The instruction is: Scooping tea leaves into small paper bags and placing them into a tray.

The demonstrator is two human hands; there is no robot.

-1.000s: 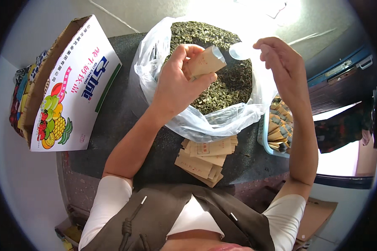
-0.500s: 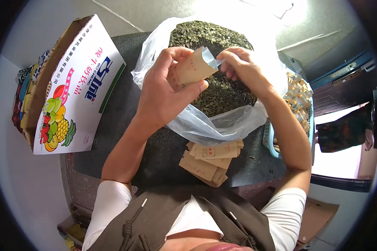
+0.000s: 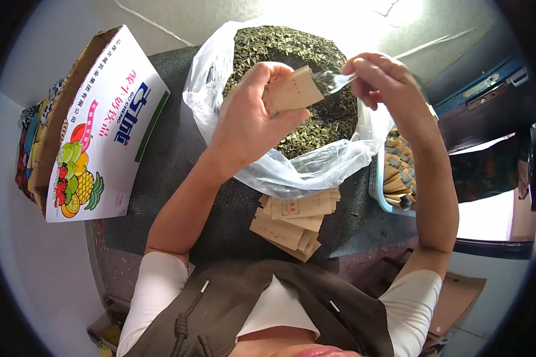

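My left hand (image 3: 244,122) is closed around a small brown paper packet (image 3: 293,92) printed in red, tilted with its mouth to the right. At that mouth is a shiny, pale, spoon-like piece (image 3: 338,81) with dark bits on it; its exact kind is unclear. My right hand (image 3: 384,77) pinches its outer end between thumb and fingers. Below both hands, a translucent plastic bag (image 3: 205,89) lies open, full of dried green leaves (image 3: 286,44). Several flat brown paper packets (image 3: 298,229) are piled in front of it on the dark table.
A light blue basket (image 3: 373,184) with several brown packets (image 3: 399,172) stands at the right, partly behind my right forearm. On the left is a white cardboard carton (image 3: 110,128) with fruit pictures. The dark tabletop (image 3: 143,208) ends close to my body.
My right hand has moved right, away from the packet's mouth, and the spoon-like piece now shows between them. The packet has tipped further to the right in my left hand.
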